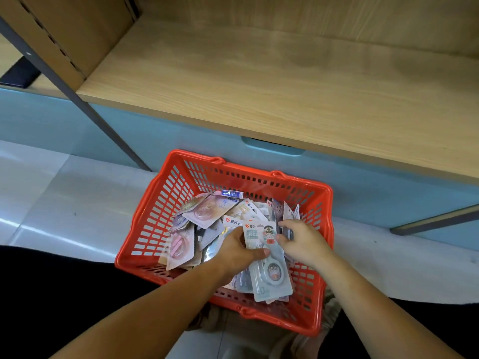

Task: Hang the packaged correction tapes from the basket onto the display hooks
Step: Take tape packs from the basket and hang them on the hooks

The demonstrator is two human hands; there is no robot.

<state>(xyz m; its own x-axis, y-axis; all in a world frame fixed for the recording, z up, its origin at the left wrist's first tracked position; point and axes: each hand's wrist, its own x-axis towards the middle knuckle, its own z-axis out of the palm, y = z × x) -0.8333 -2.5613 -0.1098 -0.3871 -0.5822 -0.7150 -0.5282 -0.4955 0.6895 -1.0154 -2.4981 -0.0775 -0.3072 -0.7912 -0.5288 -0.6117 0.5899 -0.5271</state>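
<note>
Left hand (234,251): inside the basket (166,193), gripping the pack (268,274), thumb curled across its front, fingers underneath.
Pack position: just right of the left hand, above the pile (207,213), between both hands.
Pack axis: long axis runs far to near; printed header end points away toward the shelf (259,81), round tape end points back toward the person.
Right hand (302,242): touching the pack's right edge, fingers curled and pinching the upright packs (287,212) along the right wall.
Surface: red slatted basket on pale floor (64,203).
Room: blue drawer (77,125) behind the basket, wooden shelf above.
</note>
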